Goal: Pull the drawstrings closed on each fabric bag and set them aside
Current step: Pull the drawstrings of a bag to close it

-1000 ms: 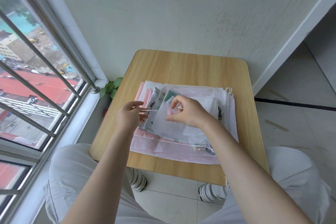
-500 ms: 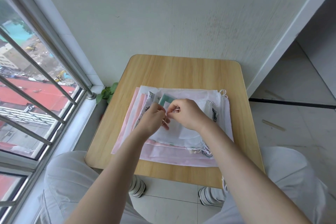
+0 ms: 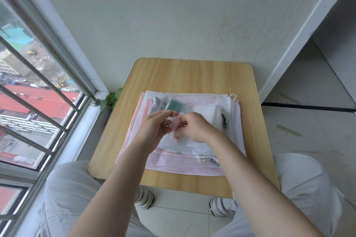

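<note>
A flat stack of fabric bags (image 3: 192, 165), pink and white, lies on the small wooden table (image 3: 188, 75). Above the stack's middle I hold a small sheer pink bag (image 3: 176, 127) between both hands. My left hand (image 3: 156, 129) pinches it from the left, fingers curled around thin strings. My right hand (image 3: 194, 127) grips it from the right with the fingertips. A small green bag (image 3: 174, 106) lies on the stack just behind my hands. White cord loops (image 3: 234, 97) stick out at the stack's far right corner.
The table stands against a white wall (image 3: 173, 15). A barred window (image 3: 38, 86) runs along the left, with a small green plant (image 3: 111, 99) at the sill's corner. My knees and shoes (image 3: 219, 206) are under the table's near edge. Tiled floor (image 3: 308, 132) lies to the right.
My left hand has moved right from the stack's left side to meet my right hand at the small pink bag. Both hands now hold it slightly higher over the stack.
</note>
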The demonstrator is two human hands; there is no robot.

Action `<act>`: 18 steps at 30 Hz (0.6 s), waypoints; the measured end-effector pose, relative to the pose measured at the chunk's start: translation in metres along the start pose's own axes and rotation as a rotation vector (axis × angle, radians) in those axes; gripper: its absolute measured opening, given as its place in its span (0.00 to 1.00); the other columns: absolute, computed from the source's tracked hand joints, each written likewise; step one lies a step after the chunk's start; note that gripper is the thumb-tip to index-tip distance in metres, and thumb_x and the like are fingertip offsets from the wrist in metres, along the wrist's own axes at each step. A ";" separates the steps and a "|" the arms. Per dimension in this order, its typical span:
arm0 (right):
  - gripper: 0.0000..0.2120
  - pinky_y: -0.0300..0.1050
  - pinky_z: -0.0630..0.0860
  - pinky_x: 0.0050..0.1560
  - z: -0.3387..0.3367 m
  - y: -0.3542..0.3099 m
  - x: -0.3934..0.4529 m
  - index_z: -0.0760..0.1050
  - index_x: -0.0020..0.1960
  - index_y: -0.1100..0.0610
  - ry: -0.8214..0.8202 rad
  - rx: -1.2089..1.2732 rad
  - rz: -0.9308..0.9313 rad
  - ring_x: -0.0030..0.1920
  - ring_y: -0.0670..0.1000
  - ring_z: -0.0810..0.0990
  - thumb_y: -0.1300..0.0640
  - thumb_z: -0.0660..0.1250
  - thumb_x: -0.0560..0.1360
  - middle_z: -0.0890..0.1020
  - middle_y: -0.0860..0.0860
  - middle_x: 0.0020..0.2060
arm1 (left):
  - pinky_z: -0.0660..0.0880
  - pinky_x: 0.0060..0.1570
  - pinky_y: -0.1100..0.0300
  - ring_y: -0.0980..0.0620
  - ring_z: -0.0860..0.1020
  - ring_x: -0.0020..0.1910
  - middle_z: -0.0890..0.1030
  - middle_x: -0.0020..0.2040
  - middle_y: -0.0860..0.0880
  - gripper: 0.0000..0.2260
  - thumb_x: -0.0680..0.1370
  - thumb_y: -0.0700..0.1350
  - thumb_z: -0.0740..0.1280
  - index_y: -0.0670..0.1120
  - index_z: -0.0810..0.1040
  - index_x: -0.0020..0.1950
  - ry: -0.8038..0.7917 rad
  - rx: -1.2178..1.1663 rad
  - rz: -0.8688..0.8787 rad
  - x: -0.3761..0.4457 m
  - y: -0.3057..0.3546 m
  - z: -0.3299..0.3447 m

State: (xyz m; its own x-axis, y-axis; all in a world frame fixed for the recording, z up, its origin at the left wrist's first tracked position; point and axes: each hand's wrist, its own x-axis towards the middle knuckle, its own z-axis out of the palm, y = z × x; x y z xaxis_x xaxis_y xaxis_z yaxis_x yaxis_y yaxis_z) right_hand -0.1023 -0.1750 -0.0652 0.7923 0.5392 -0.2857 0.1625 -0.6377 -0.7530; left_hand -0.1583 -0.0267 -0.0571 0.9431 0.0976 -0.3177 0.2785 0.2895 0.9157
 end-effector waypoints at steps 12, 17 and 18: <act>0.08 0.40 0.73 0.44 -0.013 -0.009 -0.003 0.82 0.42 0.60 -0.072 0.179 0.074 0.38 0.45 0.77 0.56 0.68 0.73 0.82 0.48 0.38 | 0.65 0.32 0.63 0.51 0.69 0.31 0.79 0.35 0.45 0.11 0.79 0.35 0.62 0.40 0.84 0.45 0.096 0.148 -0.049 0.002 0.000 -0.013; 0.18 0.38 0.71 0.42 -0.017 -0.017 -0.001 0.79 0.48 0.57 -0.081 0.162 0.081 0.40 0.43 0.76 0.44 0.75 0.69 0.77 0.44 0.37 | 0.70 0.37 0.62 0.52 0.72 0.34 0.78 0.36 0.45 0.11 0.79 0.39 0.63 0.39 0.85 0.45 0.086 0.033 -0.097 0.004 0.006 -0.017; 0.20 0.39 0.71 0.43 -0.018 -0.020 -0.001 0.77 0.50 0.54 -0.087 0.114 0.070 0.42 0.43 0.76 0.42 0.76 0.67 0.76 0.43 0.40 | 0.71 0.38 0.61 0.52 0.73 0.34 0.77 0.35 0.45 0.10 0.79 0.39 0.64 0.39 0.84 0.46 0.079 0.025 -0.083 0.005 0.007 -0.016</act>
State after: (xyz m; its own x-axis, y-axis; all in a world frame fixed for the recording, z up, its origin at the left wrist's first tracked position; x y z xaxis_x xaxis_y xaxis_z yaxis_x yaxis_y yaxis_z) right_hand -0.0952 -0.1728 -0.0396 0.7444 0.5444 -0.3867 0.0369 -0.6118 -0.7901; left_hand -0.1551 -0.0086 -0.0564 0.8998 0.1490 -0.4101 0.3603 0.2763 0.8910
